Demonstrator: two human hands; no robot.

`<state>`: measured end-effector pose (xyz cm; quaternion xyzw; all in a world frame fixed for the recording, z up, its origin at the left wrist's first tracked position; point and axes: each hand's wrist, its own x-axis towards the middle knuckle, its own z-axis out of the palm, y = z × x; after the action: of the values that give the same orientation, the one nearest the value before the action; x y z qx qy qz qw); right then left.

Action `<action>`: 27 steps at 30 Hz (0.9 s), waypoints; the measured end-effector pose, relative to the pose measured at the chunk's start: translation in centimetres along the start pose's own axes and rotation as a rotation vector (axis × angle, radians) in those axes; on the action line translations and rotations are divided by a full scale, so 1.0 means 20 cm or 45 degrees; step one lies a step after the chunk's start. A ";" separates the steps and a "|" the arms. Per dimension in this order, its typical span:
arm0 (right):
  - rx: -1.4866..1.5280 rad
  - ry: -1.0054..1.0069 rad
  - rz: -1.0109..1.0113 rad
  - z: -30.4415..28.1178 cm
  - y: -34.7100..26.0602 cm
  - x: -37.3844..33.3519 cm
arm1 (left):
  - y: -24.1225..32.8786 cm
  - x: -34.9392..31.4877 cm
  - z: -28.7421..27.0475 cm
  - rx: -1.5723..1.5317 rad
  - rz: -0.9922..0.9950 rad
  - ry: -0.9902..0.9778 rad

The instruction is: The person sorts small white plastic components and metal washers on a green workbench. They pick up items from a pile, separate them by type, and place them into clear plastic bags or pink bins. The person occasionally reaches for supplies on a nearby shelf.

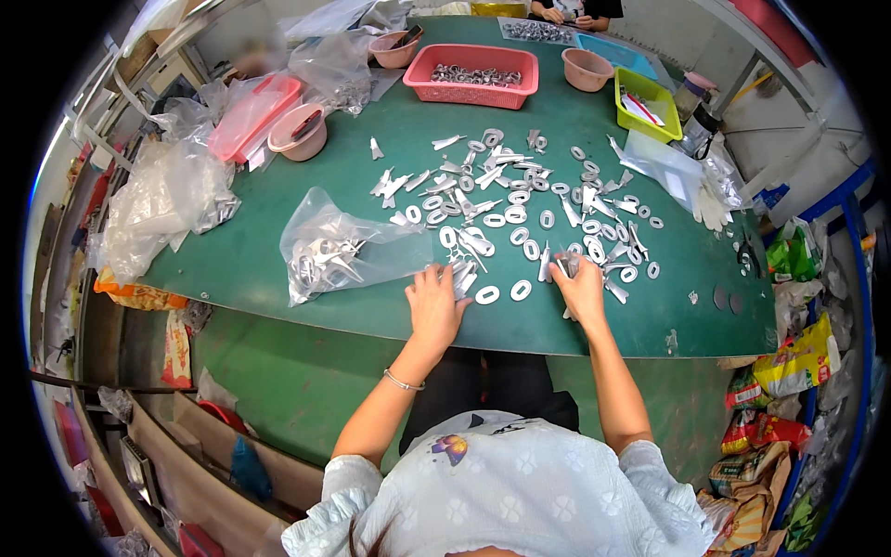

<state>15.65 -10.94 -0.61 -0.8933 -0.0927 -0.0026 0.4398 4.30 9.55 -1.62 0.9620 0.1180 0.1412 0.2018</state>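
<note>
Small silver metal pieces lie scattered across the green table (371, 320): flat oval rings (522, 291) and slim flared pieces (545, 264). My left hand (434, 304) rests near the front edge, thumb apart from the fingers, with its fingertips at several silver pieces (461, 275). Just left of it lies a clear plastic bag (314, 223) holding pronged silver parts (327, 255); its mouth end reaches to my fingers. My right hand (583, 290) has its fingers closed around a small silver metal piece (566, 265), whose exact shape is partly hidden, at the near side of the pile.
Behind the pile stands a pink basket (471, 91) of metal parts, with pink bowls (587, 71) beside it. A lime-green basket (647, 110) is at the back right. Plastic bags (158, 200) crowd the left. Another person's hands (566, 17) work at the far edge.
</note>
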 end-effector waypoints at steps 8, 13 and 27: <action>0.115 -0.198 -0.054 0.08 0.03 0.12 | -0.07 0.02 0.01 -0.179 -0.028 -0.050; 0.775 -0.546 0.294 0.02 -0.07 0.02 | -0.04 0.03 0.00 -0.325 -0.132 -0.073; 2.046 -0.908 0.624 -0.11 0.04 -0.09 | 0.06 0.09 0.02 -0.240 0.047 0.257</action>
<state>14.24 -13.45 -0.07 -0.2606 -0.0045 0.4324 0.8632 6.29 8.87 -0.98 0.9216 0.1063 0.2514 0.2759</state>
